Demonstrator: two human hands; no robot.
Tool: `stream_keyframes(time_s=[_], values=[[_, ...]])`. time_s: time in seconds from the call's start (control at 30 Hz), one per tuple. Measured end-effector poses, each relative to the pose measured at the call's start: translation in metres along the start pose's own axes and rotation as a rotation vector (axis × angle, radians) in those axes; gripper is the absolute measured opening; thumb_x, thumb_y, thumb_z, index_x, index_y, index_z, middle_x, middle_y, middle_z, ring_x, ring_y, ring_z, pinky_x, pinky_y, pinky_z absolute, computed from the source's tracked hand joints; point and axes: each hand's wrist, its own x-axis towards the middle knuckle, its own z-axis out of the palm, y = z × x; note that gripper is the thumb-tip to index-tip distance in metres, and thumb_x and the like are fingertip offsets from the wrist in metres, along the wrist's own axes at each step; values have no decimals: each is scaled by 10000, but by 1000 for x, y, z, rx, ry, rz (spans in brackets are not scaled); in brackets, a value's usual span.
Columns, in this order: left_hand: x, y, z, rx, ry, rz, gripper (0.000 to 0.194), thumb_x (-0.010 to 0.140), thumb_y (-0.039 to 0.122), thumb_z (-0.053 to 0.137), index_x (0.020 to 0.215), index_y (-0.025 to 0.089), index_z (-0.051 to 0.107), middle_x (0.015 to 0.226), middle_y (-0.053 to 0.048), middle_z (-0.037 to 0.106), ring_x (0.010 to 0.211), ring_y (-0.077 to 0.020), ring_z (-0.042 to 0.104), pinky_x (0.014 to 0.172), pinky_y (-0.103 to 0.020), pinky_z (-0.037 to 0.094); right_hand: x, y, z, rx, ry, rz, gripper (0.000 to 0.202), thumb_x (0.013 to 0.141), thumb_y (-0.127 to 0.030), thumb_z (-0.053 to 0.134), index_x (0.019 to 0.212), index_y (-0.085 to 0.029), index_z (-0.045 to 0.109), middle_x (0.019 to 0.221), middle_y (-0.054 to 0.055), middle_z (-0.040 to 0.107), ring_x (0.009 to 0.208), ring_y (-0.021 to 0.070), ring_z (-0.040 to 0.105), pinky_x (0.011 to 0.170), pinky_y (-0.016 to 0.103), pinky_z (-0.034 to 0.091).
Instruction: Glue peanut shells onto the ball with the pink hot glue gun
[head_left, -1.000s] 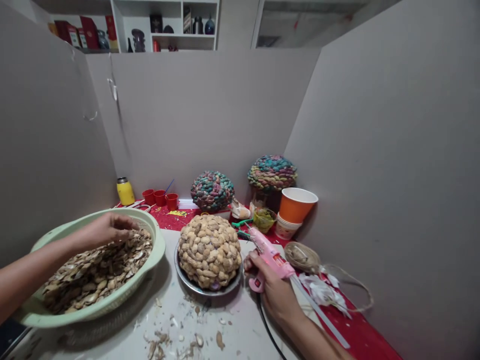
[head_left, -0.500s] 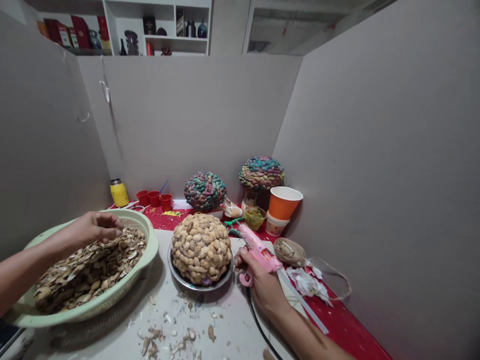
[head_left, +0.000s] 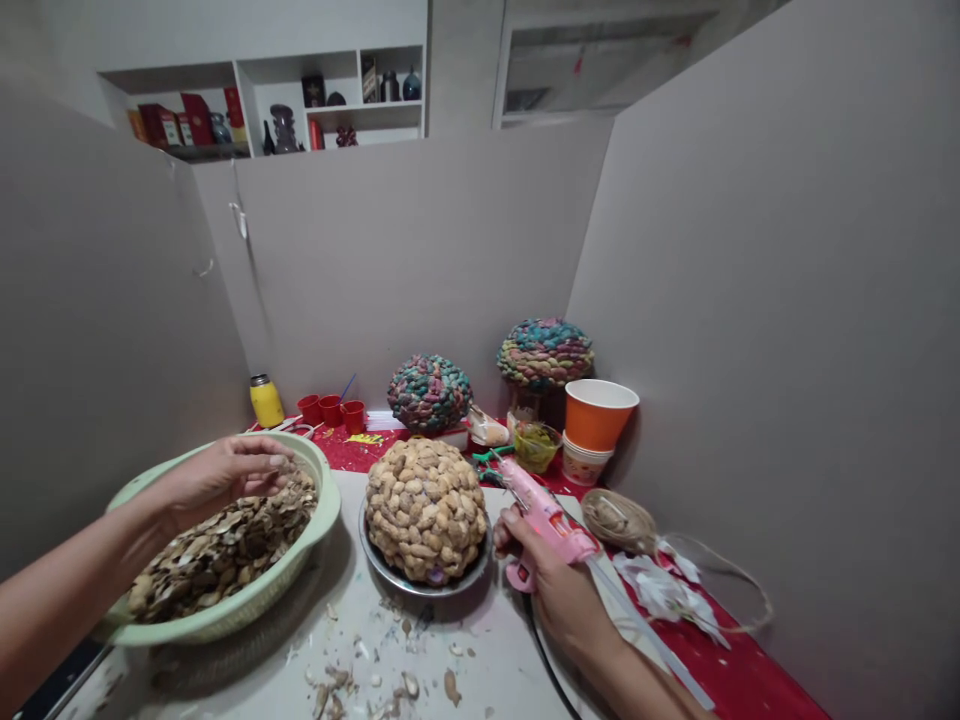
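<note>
My left hand [head_left: 225, 480] hovers over the green basket [head_left: 328, 500] full of peanut shells [head_left: 232, 550]. Its fingers are bent together near the thumb; whatever they pinch, if anything, is too small to make out. My right hand [head_left: 547, 580] is wrapped round the handle of a pink glue gun [head_left: 551, 522], whose nozzle points up and to the left. Between the hands, a ball covered in peanut shells [head_left: 426, 510] rests in a metal bowl [head_left: 426, 590], touched by neither hand.
Shell pieces [head_left: 451, 688] lie on the grey board. Behind stand two coloured balls [head_left: 430, 393], [head_left: 545, 354] red cups [head_left: 330, 409], a yellow bottle [head_left: 266, 400] and an orange paper cup [head_left: 600, 415]. Twine [head_left: 619, 520] and crumpled white tissue [head_left: 667, 592] lie at the right.
The view has shifted, so everything sits further right and slightly lower. My left hand remains above the basket, and my right hand still holds the glue gun beside the ball.
</note>
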Motion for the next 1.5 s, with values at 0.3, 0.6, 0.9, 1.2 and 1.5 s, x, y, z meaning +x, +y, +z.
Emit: stream_keyframes(time_s=[0.3, 0.6, 0.9, 1.2, 1.5], values=[[-6, -1, 2, 51, 25, 31, 315, 605, 257, 898, 882, 167, 777, 850, -65, 760, 757, -161, 695, 790, -286, 561, 0, -1, 0, -6, -31, -6, 421, 726, -583, 744, 650, -185, 631, 622, 12, 593, 592, 171, 537, 562, 270, 429], [-4, -15, 17, 177, 21, 80, 288, 634, 322, 870, 855, 174, 761, 793, -50, 745, 689, -167, 646, 686, -297, 510, -3, -6, 4, -9, -15, 0, 447, 692, -601, 762, 669, -177, 622, 674, 19, 611, 578, 147, 514, 512, 244, 392], [-6, 9, 93, 237, -175, 137, 228, 644, 339, 833, 767, 181, 724, 658, -4, 680, 623, -133, 579, 633, -266, 463, -6, -13, 9, -4, -8, 15, 460, 679, -605, 760, 626, -182, 586, 635, 4, 565, 558, 129, 482, 489, 220, 371], [26, 18, 132, 372, -163, 237, 280, 584, 342, 809, 691, 167, 618, 583, 45, 587, 524, -97, 488, 520, -230, 392, -7, -26, 9, -42, 1, -16, 445, 701, -572, 759, 605, -184, 565, 587, -3, 558, 486, 113, 414, 448, 229, 322], [38, 13, 149, 491, -166, 305, 208, 601, 289, 736, 688, 186, 578, 639, 26, 614, 583, -122, 534, 571, -244, 407, -9, -27, 10, -121, 73, -98, 435, 707, -551, 750, 512, -205, 571, 488, -13, 497, 441, 137, 415, 472, 280, 363]])
